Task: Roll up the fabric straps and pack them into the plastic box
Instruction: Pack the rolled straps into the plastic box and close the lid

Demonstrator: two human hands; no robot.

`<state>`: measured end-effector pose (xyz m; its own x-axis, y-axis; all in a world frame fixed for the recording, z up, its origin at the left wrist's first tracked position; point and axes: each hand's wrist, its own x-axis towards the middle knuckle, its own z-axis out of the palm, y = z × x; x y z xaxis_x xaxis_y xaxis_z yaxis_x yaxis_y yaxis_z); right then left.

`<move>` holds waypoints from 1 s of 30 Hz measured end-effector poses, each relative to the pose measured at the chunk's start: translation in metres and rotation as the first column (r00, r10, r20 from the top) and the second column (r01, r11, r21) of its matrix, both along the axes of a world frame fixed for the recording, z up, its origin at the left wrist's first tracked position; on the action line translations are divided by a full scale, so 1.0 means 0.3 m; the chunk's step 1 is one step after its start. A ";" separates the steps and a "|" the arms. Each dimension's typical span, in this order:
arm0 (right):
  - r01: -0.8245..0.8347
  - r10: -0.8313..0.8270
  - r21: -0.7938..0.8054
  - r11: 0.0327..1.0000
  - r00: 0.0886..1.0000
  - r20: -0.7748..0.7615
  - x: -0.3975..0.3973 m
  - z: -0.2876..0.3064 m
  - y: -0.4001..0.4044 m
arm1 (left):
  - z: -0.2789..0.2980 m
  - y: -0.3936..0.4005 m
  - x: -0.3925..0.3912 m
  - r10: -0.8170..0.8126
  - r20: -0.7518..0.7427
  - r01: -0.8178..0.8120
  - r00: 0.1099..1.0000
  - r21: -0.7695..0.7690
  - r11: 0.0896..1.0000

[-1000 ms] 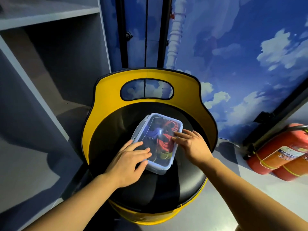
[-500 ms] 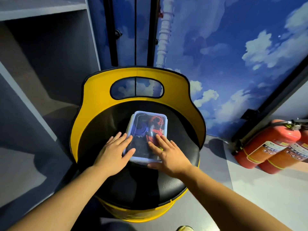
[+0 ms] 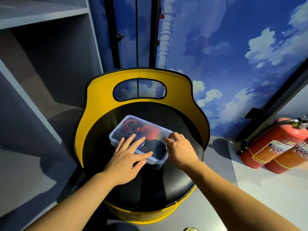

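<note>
A clear plastic box (image 3: 126, 124) with its lid on lies on the black seat of a yellow chair (image 3: 166, 184). Through the lid I see rolled fabric straps (image 3: 149, 130), red, blue and dark. My left hand (image 3: 128, 159) lies flat on the lid's near left part, fingers straight and spread. My right hand (image 3: 180, 148) is at the box's right end, fingers curled down over the edge there; what they hold is hidden.
The chair's yellow backrest (image 3: 100, 100) rises behind the box. Grey shelving (image 3: 41, 72) stands to the left. Two red fire extinguishers (image 3: 275, 147) lie on the floor at the right, against a wall painted with sky and clouds.
The box has turned on the seat, its long side now running from upper left to lower right. My right hand moved from the lid's top to the right end; the left stays pressed on the lid.
</note>
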<state>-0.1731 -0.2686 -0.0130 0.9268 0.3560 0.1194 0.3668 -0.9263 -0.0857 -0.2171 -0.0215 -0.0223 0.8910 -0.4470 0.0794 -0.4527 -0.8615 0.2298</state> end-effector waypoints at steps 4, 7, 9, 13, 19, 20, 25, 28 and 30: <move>-0.012 0.011 0.046 0.999 1.000 0.009 -0.057 0.018 0.066 | -0.011 0.031 0.034 0.168 -0.054 -0.173 0.984 -0.127 0.977; -0.039 0.041 0.044 0.998 0.998 -0.050 -0.085 0.020 0.069 | -0.001 0.082 0.070 0.386 -0.157 -0.409 0.909 -0.165 0.897; -0.039 0.040 0.022 0.999 0.998 -0.052 -0.095 0.018 0.072 | 0.018 0.105 0.079 0.469 -0.319 -0.546 0.824 -0.224 0.807; -0.024 0.024 0.012 1.000 0.999 -0.041 -0.087 0.009 0.074 | 0.027 0.122 0.093 0.462 -0.479 -0.656 0.747 -0.419 0.628; -0.038 0.042 0.094 0.995 0.998 -0.040 -0.017 -0.014 -0.005 | -0.009 0.130 0.070 0.471 -0.438 -0.643 0.766 -0.490 0.589; -0.025 0.032 0.119 0.993 0.997 -0.064 -0.003 -0.020 -0.021 | -0.014 0.122 0.058 0.475 -0.423 -0.636 0.772 -0.502 0.586; 0.060 0.012 0.298 0.953 0.973 -0.232 0.047 -0.051 -0.066 | -0.047 0.073 0.008 0.517 -0.325 -0.608 0.792 -0.497 0.619; 0.065 0.030 0.345 0.936 0.964 -0.263 0.058 -0.062 -0.068 | -0.050 0.072 -0.004 0.535 -0.262 -0.591 0.803 -0.463 0.661; 0.062 0.039 0.360 0.931 0.963 -0.267 0.052 -0.064 -0.068 | -0.041 0.081 -0.006 0.530 -0.239 -0.576 0.814 -0.459 0.677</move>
<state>-0.1575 -0.2889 -0.0321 0.9458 0.3244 -0.0129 0.2733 -0.8170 -0.5079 -0.2188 0.0029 -0.0348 0.9758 0.2102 0.0605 0.1087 -0.7058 0.7001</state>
